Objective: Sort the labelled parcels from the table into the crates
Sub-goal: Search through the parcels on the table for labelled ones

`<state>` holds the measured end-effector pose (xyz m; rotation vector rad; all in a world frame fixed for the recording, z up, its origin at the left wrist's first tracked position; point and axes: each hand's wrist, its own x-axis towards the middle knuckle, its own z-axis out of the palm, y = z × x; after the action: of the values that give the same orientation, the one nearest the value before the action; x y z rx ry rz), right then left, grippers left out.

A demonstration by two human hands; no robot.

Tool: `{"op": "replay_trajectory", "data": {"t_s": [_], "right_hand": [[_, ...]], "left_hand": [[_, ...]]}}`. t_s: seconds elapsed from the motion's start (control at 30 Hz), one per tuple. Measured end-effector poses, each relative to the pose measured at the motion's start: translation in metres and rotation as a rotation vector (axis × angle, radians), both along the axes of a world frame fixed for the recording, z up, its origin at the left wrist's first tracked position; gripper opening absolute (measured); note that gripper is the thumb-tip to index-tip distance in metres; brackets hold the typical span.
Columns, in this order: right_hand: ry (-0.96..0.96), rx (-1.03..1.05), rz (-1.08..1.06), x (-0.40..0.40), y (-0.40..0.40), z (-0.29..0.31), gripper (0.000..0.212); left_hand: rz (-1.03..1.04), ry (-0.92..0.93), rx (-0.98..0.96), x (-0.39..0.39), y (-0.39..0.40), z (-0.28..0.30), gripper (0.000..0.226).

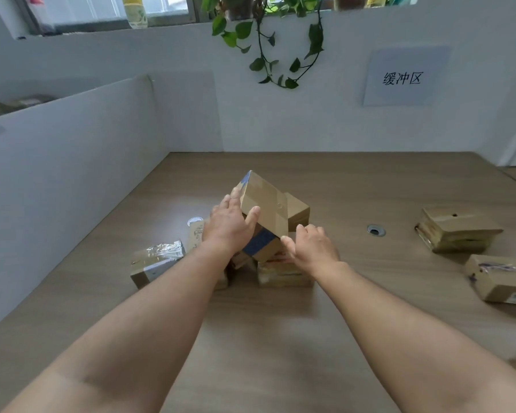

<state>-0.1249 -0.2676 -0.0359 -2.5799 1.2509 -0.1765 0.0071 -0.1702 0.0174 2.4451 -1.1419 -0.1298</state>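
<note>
A brown cardboard parcel (264, 208) with clear tape and a blue strip is tilted up on end above a small heap of parcels at the table's middle. My left hand (228, 225) grips its left side, thumb across the front face. My right hand (312, 245) touches its lower right corner with thumb and fingertips. Under it lie a flat parcel (283, 274) and another behind (298, 211). A tape-wrapped parcel (154, 259) lies to the left, partly behind my left forearm.
Two more brown parcels (456, 229) (501, 278) lie at the table's right. A cable hole (376, 230) sits right of centre. White partitions (72, 162) wall the left and back; a paper sign (404, 77) and a hanging plant (280, 49) are on the back wall.
</note>
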Motion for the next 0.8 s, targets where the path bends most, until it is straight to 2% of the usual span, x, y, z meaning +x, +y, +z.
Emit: {"op": "replay_trajectory", "data": {"t_s": [0.2, 0.3, 0.37, 0.43, 0.5, 0.57, 0.6, 0.67, 0.8], "right_hand": [[-0.313, 0.516, -0.215, 0.044, -0.018, -0.010, 0.054], [-0.460, 0.662, -0.267, 0.051, -0.019, -0.015, 0.042], [-0.541, 0.723, -0.287, 0.050, -0.021, -0.016, 0.041], [-0.607, 0.826, -0.289, 0.045, -0.022, -0.013, 0.055], [-0.670, 0.924, -0.259, 0.036, -0.018, -0.008, 0.080], [-0.685, 0.950, -0.171, 0.024, -0.011, -0.004, 0.103], [-0.682, 0.940, -0.115, 0.017, -0.007, -0.002, 0.103], [-0.678, 0.903, -0.029, 0.006, 0.000, 0.004, 0.092], [-0.659, 0.814, 0.042, -0.014, 0.014, 0.014, 0.057]], "left_hand": [[0.023, 0.063, 0.065, 0.027, -0.022, -0.009, 0.057], [0.039, 0.094, 0.059, 0.032, -0.022, -0.011, 0.042], [0.041, 0.118, 0.061, 0.032, -0.019, -0.008, 0.048], [0.059, 0.174, 0.076, 0.029, -0.012, -0.004, 0.068], [0.082, 0.254, 0.076, 0.022, -0.002, -0.003, 0.085], [0.092, 0.330, 0.048, 0.013, 0.011, -0.004, 0.095], [0.096, 0.345, 0.049, 0.007, 0.018, -0.005, 0.097], [0.103, 0.388, 0.004, -0.003, 0.033, -0.008, 0.099], [0.202, 0.623, -0.266, -0.032, 0.067, -0.017, 0.085]]}}
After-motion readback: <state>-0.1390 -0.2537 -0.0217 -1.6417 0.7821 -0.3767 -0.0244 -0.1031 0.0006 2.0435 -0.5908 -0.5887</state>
